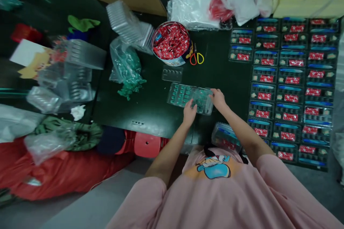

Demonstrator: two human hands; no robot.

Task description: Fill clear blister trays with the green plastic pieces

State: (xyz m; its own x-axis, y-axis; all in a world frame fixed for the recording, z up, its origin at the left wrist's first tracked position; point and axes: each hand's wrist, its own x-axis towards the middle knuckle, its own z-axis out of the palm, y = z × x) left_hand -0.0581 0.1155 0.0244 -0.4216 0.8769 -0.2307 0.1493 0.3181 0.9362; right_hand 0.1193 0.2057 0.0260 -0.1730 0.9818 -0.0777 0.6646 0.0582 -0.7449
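A clear plastic tray (179,94) filled with small green pieces lies on the dark green table (150,107) in front of me. My left hand (189,110) rests on the tray's near edge, fingers curled down onto it. My right hand (218,98) grips the tray's right end, fingers closed over its edge. A small empty clear tray (172,73) lies just beyond. A round tin (171,43) full of red packets stands farther back.
Rows of packed trays with red labels (287,86) cover the right side. A bag of green pieces (126,68) and stacks of clear trays (126,21) lie left. Scissors (196,58) sit by the tin. A red stool (147,144) stands below the table edge.
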